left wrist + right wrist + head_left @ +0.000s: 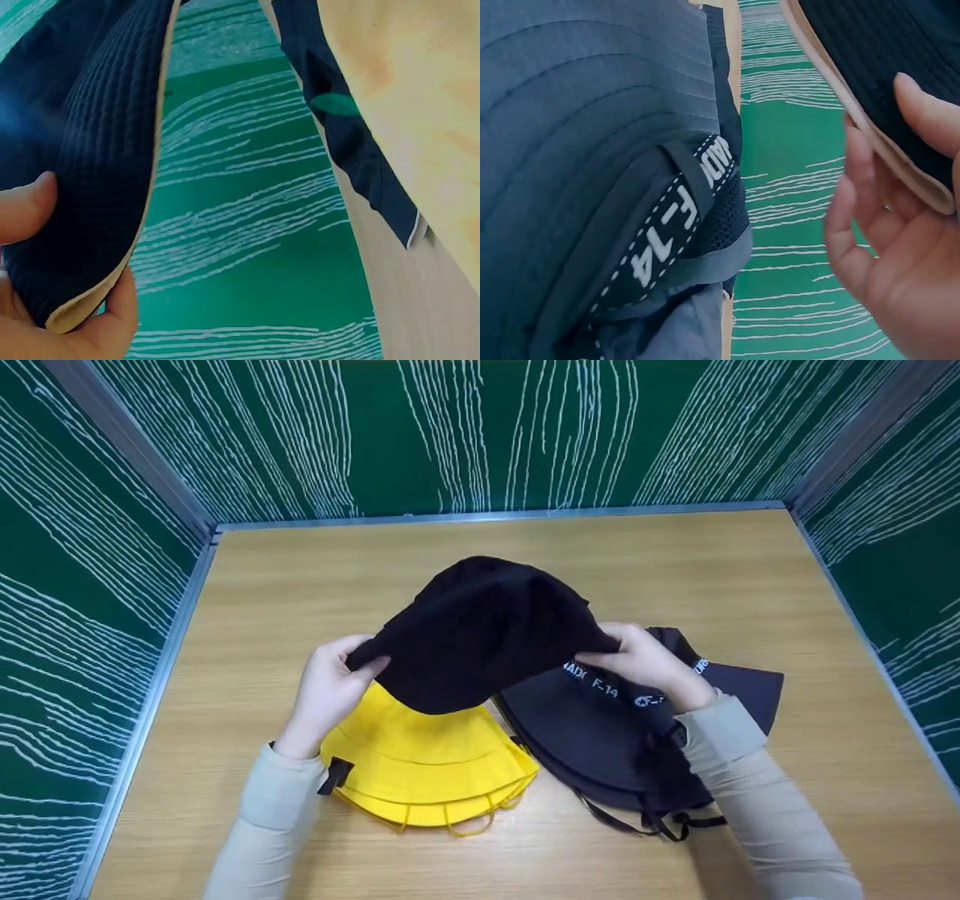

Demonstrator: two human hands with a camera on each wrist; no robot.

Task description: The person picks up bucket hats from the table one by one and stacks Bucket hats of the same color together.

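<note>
A black bucket hat (480,630) is held up over the table between both hands. My left hand (326,686) pinches its brim at the left, thumb on the near side; the left wrist view shows the stitched brim (120,142) with a pale edge. At the opposite side my right hand (649,664) pinches the brim between thumb and fingers. Under the raised hat lies a yellow hat (435,769) with its brim toward me, partly covered. To its right is a dark hat (600,735) with a white-lettered band (664,240), partly behind my right hand and forearm.
The wooden table (247,607) is bordered by metal rails (487,517) and green panels (382,442) with white streaks at the back and sides. A dark flap (750,690) extends right of the lettered hat. Black straps (660,829) trail toward the front.
</note>
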